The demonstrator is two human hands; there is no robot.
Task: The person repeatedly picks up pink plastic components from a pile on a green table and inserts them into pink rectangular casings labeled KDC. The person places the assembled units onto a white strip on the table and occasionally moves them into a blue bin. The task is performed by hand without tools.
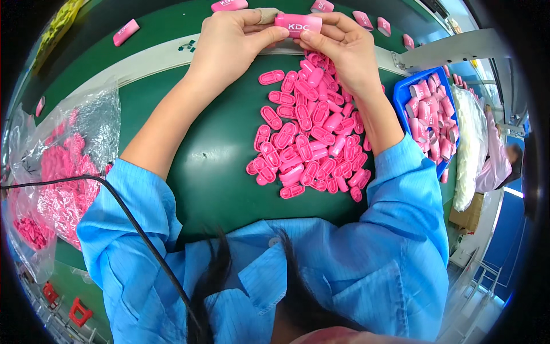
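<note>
Over the far side of the green table, both my hands pinch one glossy pink oval casing [298, 24] with white print. My left hand [229, 46] is closed on its left end, thumb in front, and one finger wears a beige cover. At the right end, my right hand [350, 51] grips the casing between thumb and fingers. Below my hands spreads a heap of small pink oval caps [303, 132], many with their hollow side up. My right forearm passes along the heap's right edge.
A blue bin [404, 97] of printed pink casings stands at the right. Clear plastic bags [86, 132] with pink parts lie at the left. Beyond a pale rail [149, 63], several casings rest on a green strip [166, 23]. A black cable [126, 209] crosses my left sleeve.
</note>
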